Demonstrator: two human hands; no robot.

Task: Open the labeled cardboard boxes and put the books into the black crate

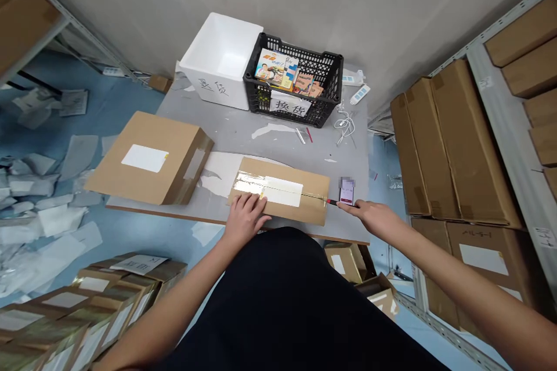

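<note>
**Taped cardboard parcel lying at the near edge of the table**
Left hand rests open on the parcel; right hand grips a small red-and-black tool, its tip at the taped seam; phone at 3 o'clock; second carton at 9 o'clock; black plastic crate of booklets at 12 o'clock, white bin just beside it.

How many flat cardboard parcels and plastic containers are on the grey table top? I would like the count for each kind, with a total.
Flat cardboard parcels: 2
White plastic bin: 1
Black plastic mesh crate: 1
Total: 4
</note>
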